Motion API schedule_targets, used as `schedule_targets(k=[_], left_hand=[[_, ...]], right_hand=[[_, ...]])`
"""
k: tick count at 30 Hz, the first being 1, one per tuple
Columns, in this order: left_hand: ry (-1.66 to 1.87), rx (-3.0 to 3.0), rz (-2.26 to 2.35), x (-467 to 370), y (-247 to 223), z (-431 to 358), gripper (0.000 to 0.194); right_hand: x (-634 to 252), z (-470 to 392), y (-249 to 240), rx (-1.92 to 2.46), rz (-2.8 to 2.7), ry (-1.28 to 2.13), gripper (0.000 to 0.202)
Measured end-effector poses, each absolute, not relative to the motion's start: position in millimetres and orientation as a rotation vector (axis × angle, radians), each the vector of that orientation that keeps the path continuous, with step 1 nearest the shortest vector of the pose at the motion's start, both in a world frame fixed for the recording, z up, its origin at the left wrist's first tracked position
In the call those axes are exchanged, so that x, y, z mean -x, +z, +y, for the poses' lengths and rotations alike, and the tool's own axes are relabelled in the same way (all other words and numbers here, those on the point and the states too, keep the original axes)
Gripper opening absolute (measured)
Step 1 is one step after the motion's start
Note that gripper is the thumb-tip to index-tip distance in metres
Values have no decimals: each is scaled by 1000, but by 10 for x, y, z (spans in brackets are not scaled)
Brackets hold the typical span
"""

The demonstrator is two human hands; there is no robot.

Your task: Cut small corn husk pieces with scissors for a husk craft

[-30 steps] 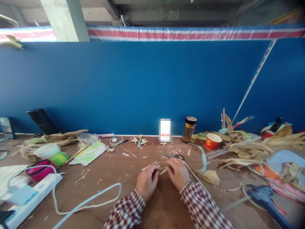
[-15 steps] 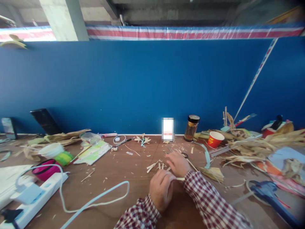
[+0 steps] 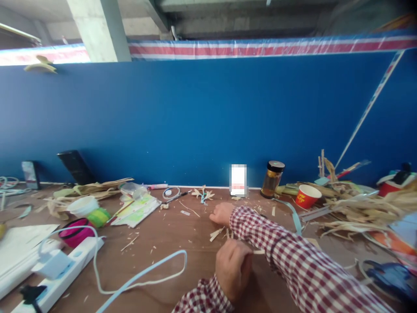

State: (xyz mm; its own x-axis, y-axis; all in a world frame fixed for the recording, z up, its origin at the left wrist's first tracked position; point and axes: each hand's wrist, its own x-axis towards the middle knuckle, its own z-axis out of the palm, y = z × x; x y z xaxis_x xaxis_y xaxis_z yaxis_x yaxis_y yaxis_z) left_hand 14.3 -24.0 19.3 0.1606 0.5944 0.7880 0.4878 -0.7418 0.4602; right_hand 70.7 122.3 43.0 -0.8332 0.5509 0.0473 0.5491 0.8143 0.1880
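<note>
My left hand (image 3: pixel 233 267) is closed low over the table, its fingers curled round a pale husk strip (image 3: pixel 259 252) whose end sticks out to the right. My right hand (image 3: pixel 222 214) reaches across in front of it, with fingers bent down near the tabletop; anything in its fingertips is hidden. Just beyond the right hand stands a small husk flower (image 3: pixel 202 194) with a light blue stem. Several cut husk pieces (image 3: pixel 216 234) lie between the two hands, partly covered by the right sleeve.
A lidded jar of brown liquid (image 3: pixel 273 179) and a red paper cup (image 3: pixel 308 196) stand at the back right, beside heaped dry corn husks (image 3: pixel 355 213). A blue glue gun (image 3: pixel 391 278) lies at right. A power strip (image 3: pixel 74 274) and its white cable occupy the left front.
My right hand has moved away from my left hand, forward and to the left, towards the husk flower. My left hand stays closed in about the same place. The view has turned slightly left.
</note>
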Motion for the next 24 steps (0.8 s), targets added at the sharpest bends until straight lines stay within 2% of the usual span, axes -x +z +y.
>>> schedule_targets(k=[11, 17, 24], left_hand=[[1593, -2393, 1096, -147, 184, -236, 14], [1564, -2403, 1107, -163, 229, -284, 11], [1572, -2361, 1105, -154, 233, -268, 17]], right_hand=[[-775, 1233, 447, -860, 3043, 452, 19], [-663, 1198, 473, -666, 2969, 449, 15], [-602, 1207, 461, -601, 2883, 493, 17]])
